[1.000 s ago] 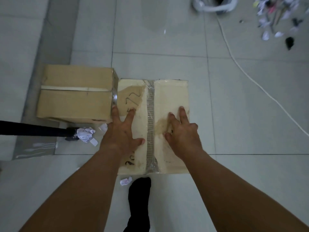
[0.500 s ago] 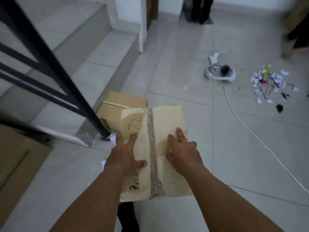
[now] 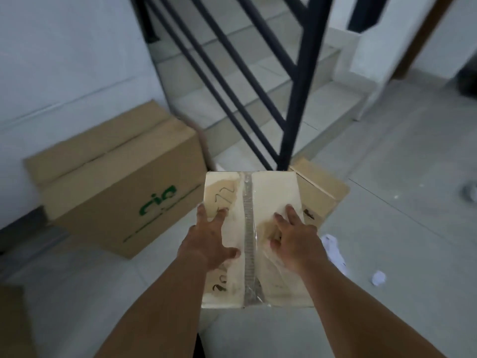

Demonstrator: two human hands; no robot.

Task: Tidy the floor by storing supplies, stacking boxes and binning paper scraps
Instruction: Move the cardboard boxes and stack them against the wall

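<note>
Tiled floor [image 3: 400, 202] at stair foot: taped box [image 3: 271, 192] just before railing post [image 3: 291, 112].
Left hand [image 3: 209, 241], right hand [image 3: 294, 244] flat on lid, fingers spread, gripping nothing; likely steadying it for stacking near large box [image 3: 116, 182].

Green print, roughly "cia", marks the large brown box [image 3: 103, 202]; scrawl on the pale box [image 3: 273, 187] unreadable.
</note>
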